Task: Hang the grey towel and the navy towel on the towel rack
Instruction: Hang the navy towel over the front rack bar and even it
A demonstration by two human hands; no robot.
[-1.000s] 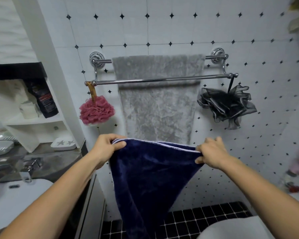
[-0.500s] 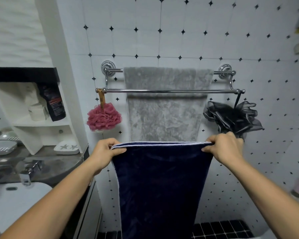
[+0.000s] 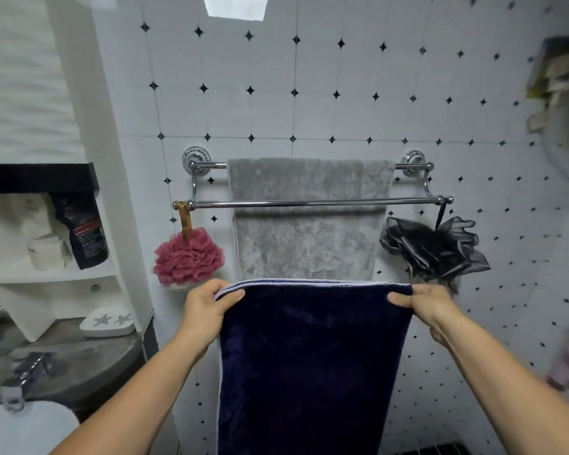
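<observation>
A chrome double-bar towel rack is fixed to the tiled wall. The grey towel hangs over its rear bar, behind the bare front bar. Below the rack I hold the navy towel stretched flat by its top edge, which has a pale trim. My left hand grips the top left corner and my right hand grips the top right corner. The towel hangs straight down and its lower end runs out of view.
A pink bath puff hangs from the rack's left end and a black one from its right end. At the left are white shelves with a dark pouch, a soap dish, a dark counter and a white sink.
The navy towel went from bunched and slanted to pulled taut and level between both hands. My view has tilted upward, so the rack sits lower in the frame.
</observation>
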